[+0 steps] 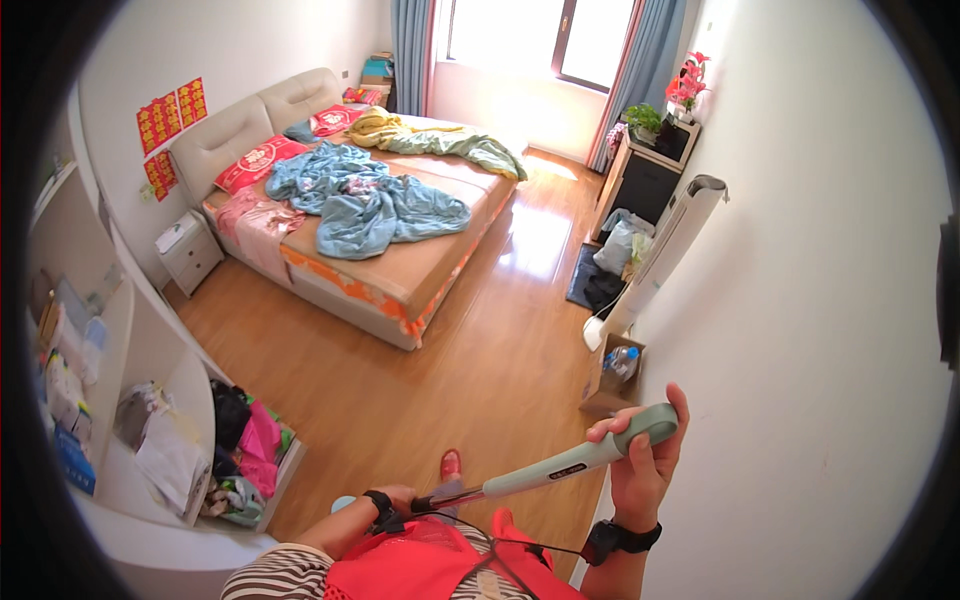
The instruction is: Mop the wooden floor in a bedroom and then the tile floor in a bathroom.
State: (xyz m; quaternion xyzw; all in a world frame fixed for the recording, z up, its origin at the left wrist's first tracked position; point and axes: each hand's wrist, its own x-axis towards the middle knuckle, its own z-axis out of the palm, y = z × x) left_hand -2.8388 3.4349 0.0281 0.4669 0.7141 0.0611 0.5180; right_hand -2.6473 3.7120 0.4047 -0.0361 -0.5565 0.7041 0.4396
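Observation:
A pole with a pale green handle [555, 468] slants across in front of my body. My right hand [643, 480] is closed round its thick, rounded upper end, with one finger pointing up past it. Lower down, past a short metal section, my left hand [400, 497] grips the dark part of the pole close to my waist. The pole's far end is hidden, so what kind of tool it is does not show. Both wrists wear black bands, and a thin dark cord runs across my red garment [400, 565].
A bed [390, 280] with a rumpled blue blanket [370, 205] stands ahead on the left. Open shelves [165, 420] stand on the near left. Along the right wall are a cardboard box [603, 385], a tall white appliance [665, 255] and a cabinet [640, 180].

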